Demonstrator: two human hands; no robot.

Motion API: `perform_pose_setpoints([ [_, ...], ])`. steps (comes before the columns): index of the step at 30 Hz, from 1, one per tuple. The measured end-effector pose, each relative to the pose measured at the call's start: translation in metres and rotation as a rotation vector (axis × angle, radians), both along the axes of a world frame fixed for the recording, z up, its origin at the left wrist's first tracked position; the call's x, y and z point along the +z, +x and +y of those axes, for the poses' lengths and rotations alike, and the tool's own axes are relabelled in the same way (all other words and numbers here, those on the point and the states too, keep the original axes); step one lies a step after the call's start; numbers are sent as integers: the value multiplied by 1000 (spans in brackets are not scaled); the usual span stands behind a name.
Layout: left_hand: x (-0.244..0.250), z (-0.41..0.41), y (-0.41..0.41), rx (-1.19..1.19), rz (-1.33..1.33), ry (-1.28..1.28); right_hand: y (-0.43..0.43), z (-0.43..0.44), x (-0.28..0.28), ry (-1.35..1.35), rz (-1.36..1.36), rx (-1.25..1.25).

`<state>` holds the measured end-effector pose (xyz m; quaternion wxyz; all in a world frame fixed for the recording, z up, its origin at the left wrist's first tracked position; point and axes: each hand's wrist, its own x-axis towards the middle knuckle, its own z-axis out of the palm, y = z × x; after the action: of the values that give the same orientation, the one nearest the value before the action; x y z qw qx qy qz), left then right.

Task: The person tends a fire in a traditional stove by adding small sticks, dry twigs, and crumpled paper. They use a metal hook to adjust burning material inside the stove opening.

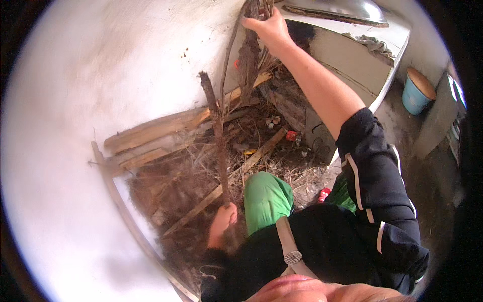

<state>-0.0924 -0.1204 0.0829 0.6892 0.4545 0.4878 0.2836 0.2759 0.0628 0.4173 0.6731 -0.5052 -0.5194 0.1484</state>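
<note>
My left hand (225, 217) is closed around the lower end of a long, rough wooden stick (219, 143), which stands nearly upright with a broken top. At the top of the view, my right hand (269, 30) reaches out with its thumb and fingers around a rough piece of bark-covered wood (249, 56). A thin curved branch (227, 56) hangs beside that piece, left of my thumb. The fingertips of my right hand are partly hidden. Below both hands lies a heap of dry twigs and brushwood (188, 166).
Split logs (158, 130) lie along the white wall (113, 75). A plank (264, 154) slants across the brush. At the right are a whitish stove-like block (347, 60) with a metal lid (339, 9), a cloth (373, 43) and a blue bucket (415, 96). A long pole (124, 215) leans left.
</note>
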Motion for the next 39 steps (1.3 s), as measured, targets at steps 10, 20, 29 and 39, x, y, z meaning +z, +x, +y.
perform_pose_setpoints([
  [10,9,-52,-141,920,849,526,-14,24,-47,-66,-817,-242],
  [20,151,-121,-228,1287,1138,848,-44,24,-128,-474,-1329,117],
  [29,220,-32,-159,675,1754,1071,-97,-12,-172,-79,-1707,194],
  [39,200,-7,-286,1071,1479,735,-119,-7,-165,-525,-1531,58],
])
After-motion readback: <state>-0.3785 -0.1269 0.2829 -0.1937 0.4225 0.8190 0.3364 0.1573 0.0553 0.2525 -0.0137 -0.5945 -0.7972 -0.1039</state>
